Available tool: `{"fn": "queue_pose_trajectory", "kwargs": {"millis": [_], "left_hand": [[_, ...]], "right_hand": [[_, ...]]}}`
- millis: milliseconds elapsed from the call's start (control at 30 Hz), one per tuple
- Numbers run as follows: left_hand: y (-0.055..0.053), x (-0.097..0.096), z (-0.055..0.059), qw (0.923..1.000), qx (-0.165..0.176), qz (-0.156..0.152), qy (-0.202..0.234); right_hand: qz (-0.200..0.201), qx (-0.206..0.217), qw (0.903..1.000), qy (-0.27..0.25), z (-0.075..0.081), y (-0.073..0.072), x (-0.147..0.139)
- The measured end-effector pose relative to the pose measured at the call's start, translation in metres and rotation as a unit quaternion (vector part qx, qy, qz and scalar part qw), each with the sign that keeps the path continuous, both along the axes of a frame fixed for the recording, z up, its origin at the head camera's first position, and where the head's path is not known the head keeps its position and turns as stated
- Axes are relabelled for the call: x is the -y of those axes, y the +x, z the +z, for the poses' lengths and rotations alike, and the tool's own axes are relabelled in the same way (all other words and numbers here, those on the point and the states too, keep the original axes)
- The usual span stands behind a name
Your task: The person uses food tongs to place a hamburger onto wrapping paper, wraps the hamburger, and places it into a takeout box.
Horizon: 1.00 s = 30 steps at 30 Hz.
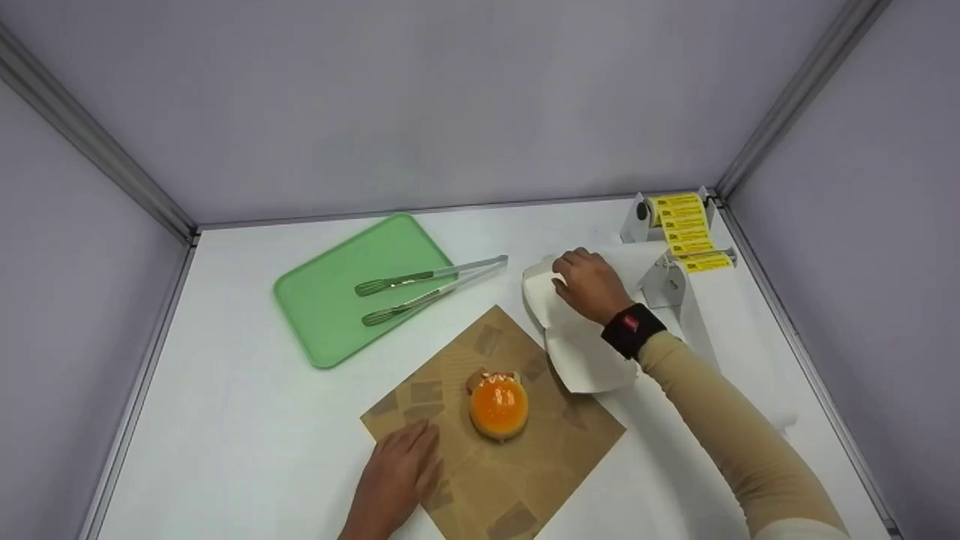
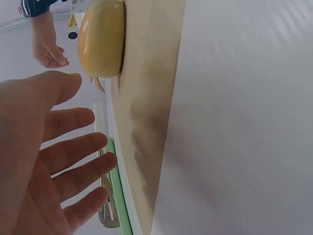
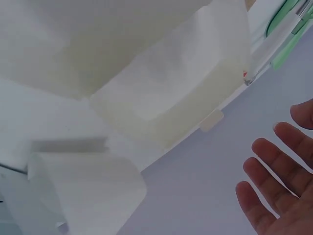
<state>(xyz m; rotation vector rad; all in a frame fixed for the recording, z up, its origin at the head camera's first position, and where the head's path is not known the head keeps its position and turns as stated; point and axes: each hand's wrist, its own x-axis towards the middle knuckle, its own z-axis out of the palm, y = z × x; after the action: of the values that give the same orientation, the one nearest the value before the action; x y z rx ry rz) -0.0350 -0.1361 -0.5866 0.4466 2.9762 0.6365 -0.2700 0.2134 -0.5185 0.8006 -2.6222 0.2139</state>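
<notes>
Card like this likely wants a light fingertip on its rim: the right grip (image 1: 592, 285) is loose above the matte white box (image 1: 589, 364), contact hard to judge. The left grip (image 1: 397, 472), also relaxed, flanks the glossy, domed burger (image 1: 499, 409) on brown paper (image 1: 532, 465), midway between the counter's (image 1: 225, 420) side edges.

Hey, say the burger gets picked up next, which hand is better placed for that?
Probably the left hand: it holds nothing and is close beside the burger, at the edge of the brown paper. The right hand is farther off, by the unfolded white box.
</notes>
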Motion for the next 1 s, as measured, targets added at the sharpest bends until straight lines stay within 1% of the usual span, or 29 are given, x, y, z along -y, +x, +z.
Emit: {"fn": "queue_pose_trajectory", "kwargs": {"millis": [100,200,333,433,633,767,867,1000], "left_hand": [[-0.002,0.001,0.000,1.0000,0.002,0.001,-0.002],[-0.002,0.002,0.000,0.9999,-0.011,-0.003,-0.003],[-0.002,0.004,0.000,0.9996,-0.025,-0.010,-0.006],[-0.001,0.005,0.000,0.9995,-0.027,-0.010,-0.009],[0.000,0.006,0.000,0.9997,-0.020,-0.009,-0.011],[0.000,0.006,-0.003,0.9994,-0.033,-0.011,-0.008],[0.001,0.007,-0.004,0.9990,-0.043,-0.014,-0.002],[0.002,0.008,-0.006,0.9992,-0.038,-0.015,0.001]], "right_hand": [[-0.005,-0.002,1.0000,-0.008,0.004,0.002,-0.009],[-0.016,-0.006,0.9998,-0.013,0.009,0.004,-0.018],[-0.041,-0.008,0.9988,-0.025,0.014,0.008,-0.034],[-0.061,-0.007,0.9975,-0.035,0.015,0.011,-0.048],[-0.088,-0.003,0.9954,-0.037,0.013,0.012,-0.079],[-0.103,-0.002,0.9940,-0.037,0.011,0.013,-0.100],[-0.119,0.001,0.9918,-0.047,0.009,0.015,-0.115],[-0.148,0.002,0.9874,-0.057,0.005,0.015,-0.131]]}}
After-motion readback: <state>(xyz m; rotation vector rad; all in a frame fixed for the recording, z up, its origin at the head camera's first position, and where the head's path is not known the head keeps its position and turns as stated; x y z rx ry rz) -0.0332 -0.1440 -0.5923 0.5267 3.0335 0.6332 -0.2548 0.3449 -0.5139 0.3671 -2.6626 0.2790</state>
